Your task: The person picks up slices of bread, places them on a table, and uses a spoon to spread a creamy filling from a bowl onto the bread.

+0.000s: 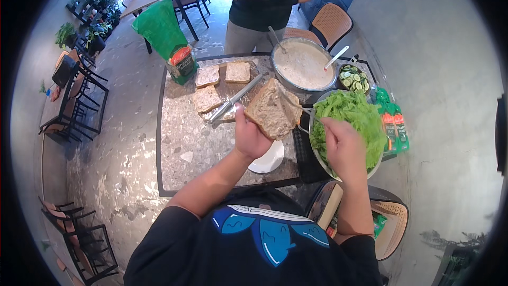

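My left hand (254, 139) holds up a slice of wheat bread (272, 117) coated with a chunky, creamy spread. It is tilted, and another bread edge shows behind it on the right; I cannot tell whether that is a second slice. My right hand (344, 147), slightly blurred, grips the handle of a metal utensil (302, 108) whose head reaches the spread. Beyond my left hand, several spread-covered slices (238, 72) lie on a wooden board (228, 85). A long serrated knife (238, 97) rests across the board. Partly under my left hand is a white plate (270, 159).
A large basin of creamy spread (303, 63) holds two utensils. Right of it sits a bowl of cucumber slices (354, 79), and nearer, a basin of lettuce (345, 121). Bagged bread stands left (182, 63) and right (393, 127). A black-gloved person (262, 4) stands opposite.
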Tool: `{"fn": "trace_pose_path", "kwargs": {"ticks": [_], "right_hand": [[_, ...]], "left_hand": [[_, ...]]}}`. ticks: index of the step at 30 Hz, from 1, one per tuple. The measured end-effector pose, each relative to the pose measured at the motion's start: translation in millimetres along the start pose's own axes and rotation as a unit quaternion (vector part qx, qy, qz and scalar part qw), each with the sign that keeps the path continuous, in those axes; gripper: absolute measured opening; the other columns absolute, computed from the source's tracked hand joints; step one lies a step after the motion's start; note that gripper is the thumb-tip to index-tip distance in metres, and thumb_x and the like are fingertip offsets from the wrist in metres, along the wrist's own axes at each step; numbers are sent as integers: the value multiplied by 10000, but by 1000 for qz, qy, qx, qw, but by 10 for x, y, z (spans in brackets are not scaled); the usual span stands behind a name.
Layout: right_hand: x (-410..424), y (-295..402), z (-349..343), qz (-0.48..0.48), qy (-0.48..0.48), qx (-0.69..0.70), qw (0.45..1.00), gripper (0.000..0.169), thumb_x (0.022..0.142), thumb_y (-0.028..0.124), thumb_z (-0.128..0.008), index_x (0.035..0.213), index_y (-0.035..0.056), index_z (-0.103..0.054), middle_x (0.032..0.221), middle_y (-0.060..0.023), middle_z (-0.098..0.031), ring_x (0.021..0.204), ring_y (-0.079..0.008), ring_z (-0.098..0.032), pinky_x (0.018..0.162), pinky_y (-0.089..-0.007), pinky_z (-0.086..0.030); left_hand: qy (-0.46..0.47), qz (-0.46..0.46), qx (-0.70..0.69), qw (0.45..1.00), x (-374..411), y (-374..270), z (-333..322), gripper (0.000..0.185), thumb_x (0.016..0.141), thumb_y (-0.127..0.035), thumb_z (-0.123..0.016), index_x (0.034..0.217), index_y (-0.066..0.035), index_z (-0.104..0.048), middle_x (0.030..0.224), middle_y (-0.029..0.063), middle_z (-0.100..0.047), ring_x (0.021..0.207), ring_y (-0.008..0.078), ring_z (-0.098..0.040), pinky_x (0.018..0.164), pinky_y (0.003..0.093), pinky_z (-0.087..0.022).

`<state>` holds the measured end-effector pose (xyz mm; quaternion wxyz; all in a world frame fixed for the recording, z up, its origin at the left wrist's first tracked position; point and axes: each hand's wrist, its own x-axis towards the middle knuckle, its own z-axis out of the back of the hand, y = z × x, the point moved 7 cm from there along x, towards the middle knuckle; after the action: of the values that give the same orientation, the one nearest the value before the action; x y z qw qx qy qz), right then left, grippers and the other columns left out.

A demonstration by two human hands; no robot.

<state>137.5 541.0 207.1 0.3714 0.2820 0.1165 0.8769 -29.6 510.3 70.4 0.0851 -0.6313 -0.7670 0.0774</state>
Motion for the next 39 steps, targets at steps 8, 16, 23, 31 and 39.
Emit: {"fn": "trace_pose_path", "kwargs": {"ticks": [8, 16, 23, 31, 39], "right_hand": [[-88, 122, 86, 17, -18, -7, 1000, 149, 844, 102, -584, 971, 116, -661, 754, -123, -603, 708, -330, -602, 610, -419, -471], [-60, 214, 145, 34, -25, -20, 999, 168, 842, 97, -580, 992, 125, -651, 762, -121, -592, 711, -322, -601, 607, -421, -472], [-142, 404, 70, 36, 1, -58, 998, 168, 834, 101, -581, 992, 125, -632, 763, -107, -581, 715, -322, -602, 604, -419, -478], [-214, 662, -60, 59, 51, -25, 997, 209, 805, 62, -606, 1004, 114, -645, 751, -113, -561, 703, -320, -590, 592, -405, -463], [-176, 694, -41, 82, 31, -54, 995, 212, 791, 69, -600, 994, 125, -623, 741, -103, -541, 693, -306, -587, 573, -401, -460]], "left_hand": [[19, 13, -7, 1000, -96, 36, -129, 752, 944, -633, -181, 1456, -91, -282, 1461, 113, -363, 1344, 317, -341, 1123, 490, -235], [51, 23, -10, 998, -168, 50, -201, 792, 924, -669, -207, 1435, -74, -323, 1443, 113, -394, 1335, 302, -365, 1125, 467, -247], [22, 29, -13, 999, -246, -2, -216, 792, 925, -665, -164, 1462, -93, -267, 1471, 125, -346, 1352, 325, -331, 1128, 491, -225], [12, 42, -29, 999, -299, -96, -262, 803, 915, -685, -151, 1462, -111, -274, 1474, 120, -346, 1355, 321, -332, 1126, 495, -234], [0, 51, -8, 999, -350, -171, -279, 806, 929, -652, -94, 1475, -72, -221, 1495, 156, -298, 1375, 348, -285, 1135, 500, -201]]}}
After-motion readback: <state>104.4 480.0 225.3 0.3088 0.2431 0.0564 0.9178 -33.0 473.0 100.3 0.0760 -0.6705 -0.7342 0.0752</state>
